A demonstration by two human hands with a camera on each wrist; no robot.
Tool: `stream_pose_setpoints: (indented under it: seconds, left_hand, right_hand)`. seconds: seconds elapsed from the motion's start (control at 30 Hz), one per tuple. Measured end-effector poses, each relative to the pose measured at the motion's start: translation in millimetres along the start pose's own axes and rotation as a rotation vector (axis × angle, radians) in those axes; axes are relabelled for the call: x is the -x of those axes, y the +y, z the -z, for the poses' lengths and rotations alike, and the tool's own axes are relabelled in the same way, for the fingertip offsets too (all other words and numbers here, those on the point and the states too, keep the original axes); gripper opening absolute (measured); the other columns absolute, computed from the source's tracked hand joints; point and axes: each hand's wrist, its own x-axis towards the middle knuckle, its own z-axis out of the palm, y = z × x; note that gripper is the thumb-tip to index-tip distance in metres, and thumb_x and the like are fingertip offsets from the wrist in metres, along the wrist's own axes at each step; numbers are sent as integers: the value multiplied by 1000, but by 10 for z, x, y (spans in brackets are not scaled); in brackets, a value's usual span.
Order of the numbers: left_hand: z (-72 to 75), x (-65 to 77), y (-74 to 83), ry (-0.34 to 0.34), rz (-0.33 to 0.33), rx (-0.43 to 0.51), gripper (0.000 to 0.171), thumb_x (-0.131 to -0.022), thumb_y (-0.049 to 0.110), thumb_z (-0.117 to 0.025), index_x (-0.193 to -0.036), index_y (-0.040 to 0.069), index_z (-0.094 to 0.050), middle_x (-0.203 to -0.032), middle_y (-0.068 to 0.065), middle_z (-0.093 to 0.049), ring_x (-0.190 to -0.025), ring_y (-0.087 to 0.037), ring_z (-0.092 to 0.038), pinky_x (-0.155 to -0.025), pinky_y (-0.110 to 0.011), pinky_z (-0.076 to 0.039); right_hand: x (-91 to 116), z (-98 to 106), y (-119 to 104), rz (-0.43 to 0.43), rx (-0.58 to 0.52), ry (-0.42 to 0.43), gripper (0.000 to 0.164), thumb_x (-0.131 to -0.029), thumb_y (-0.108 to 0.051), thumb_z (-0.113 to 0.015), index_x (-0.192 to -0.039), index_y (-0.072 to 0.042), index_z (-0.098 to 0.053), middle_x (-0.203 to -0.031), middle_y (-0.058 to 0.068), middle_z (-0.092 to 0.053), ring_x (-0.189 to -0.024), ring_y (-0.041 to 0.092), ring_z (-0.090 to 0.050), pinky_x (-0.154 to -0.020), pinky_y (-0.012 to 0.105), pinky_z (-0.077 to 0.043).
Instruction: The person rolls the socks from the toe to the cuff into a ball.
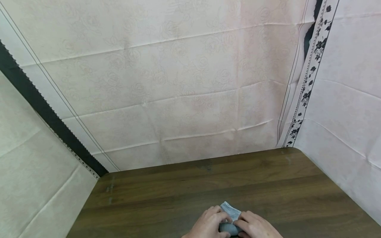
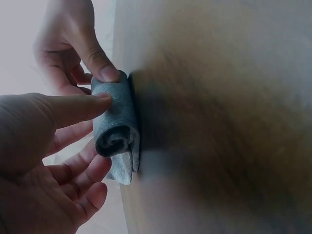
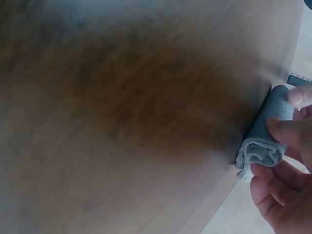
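A grey-blue cloth [image 1: 230,228] is rolled into a short, thick bundle on the wooden table, with a lighter flat end [image 1: 230,211] sticking out beyond it. My left hand [image 1: 208,223] holds one end of the roll. At the other end, my right hand [image 1: 256,225] grips it, thumb on top. The left wrist view shows the coiled layers at the roll's end [image 2: 117,140], with the left thumb on its upper side and the other fingers around the far side. Spiral folds of the cloth [image 3: 263,152] also show in the right wrist view, beside the right fingers.
The brown wood-grain table [image 1: 178,188] extends ahead of the hands. Pale, creased patterned sheets [image 1: 178,82] hang behind it and on both sides. A dark strip [image 1: 53,112] runs down the left corner, and a black floral border [image 1: 309,79] the right.
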Motion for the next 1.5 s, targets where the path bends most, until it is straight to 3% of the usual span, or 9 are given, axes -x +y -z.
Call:
stream_pose_setpoints:
  seconds: [0.2, 0.33, 0.63, 0.8, 1.03, 1.13, 1.37, 1.5]
  left_hand:
    - [-1, -38, -3, -63, 49, 26, 28, -88, 23, -81, -114, 21, -71, -103, 15, -55, -85, 3, -47, -67, -23, -44]
    - [0, -41, 36, -50, 74, 32, 30, -85, 22, -83, -113, 21, -72, -102, 16, -56, -83, 4, -46, -70, -19, -42]
    - [-12, -36, 54, -12, 30, -59, 32, -83, 22, -85, -112, 18, -74, -100, 15, -57, -83, 5, -46, -71, -19, -41]
    - [-2, -48, 55, -24, 32, -87, 26, -86, 19, -82, -111, 19, -76, -104, 16, -61, -87, 5, -49, -76, -21, -43]
    - [8, -31, 48, -30, 20, -127, 25, -89, 21, -78, -113, 21, -76, -109, 15, -64, -94, 4, -54, -80, -23, -46]
    - [8, -24, 44, -29, 11, -140, 25, -92, 21, -75, -116, 20, -76, -108, 15, -65, -95, 3, -54, -80, -24, -46]
    - [17, -35, 39, -62, 37, -124, 24, -95, 20, -70, -119, 22, -74, -109, 15, -67, -97, 1, -56, -84, -26, -47]
    - [12, -31, 39, -59, 48, -85, 23, -96, 18, -69, -119, 20, -72, -108, 14, -67, -95, 1, -57, -83, -25, -47]
  right_hand:
    - [0, 23, 0, -1, 42, -8, 34, -77, -13, -87, -109, -10, -74, -89, -10, -56, -74, -5, -42, -62, 6, -30]
    - [2, 34, -17, -30, 38, -23, 35, -78, -10, -85, -112, -9, -74, -89, -12, -55, -74, -6, -40, -62, 6, -29]
    - [8, 39, -35, -73, 25, -55, 35, -82, -8, -82, -115, -11, -71, -92, -12, -57, -76, -5, -43, -63, 8, -31]
    - [19, 16, -30, -61, 59, -10, 37, -80, -13, -85, -113, -11, -69, -93, -10, -58, -78, -2, -48, -65, 8, -35]
    - [33, -11, -13, -46, 32, 26, 28, -92, -26, -75, -114, -11, -68, -100, -8, -56, -83, 2, -48, -68, 11, -37]
    - [27, -14, -14, -28, 62, 55, 30, -88, -26, -79, -113, -12, -68, -100, -9, -54, -84, 3, -47, -70, 10, -36]
    - [-1, 6, -25, -28, 87, 52, 48, -69, -16, -88, -112, -13, -66, -99, -9, -53, -83, 3, -47, -69, 11, -36]
    - [-10, 17, -39, -46, 78, 38, 50, -67, -15, -89, -112, -13, -67, -97, -11, -53, -83, 2, -47, -68, 11, -36]
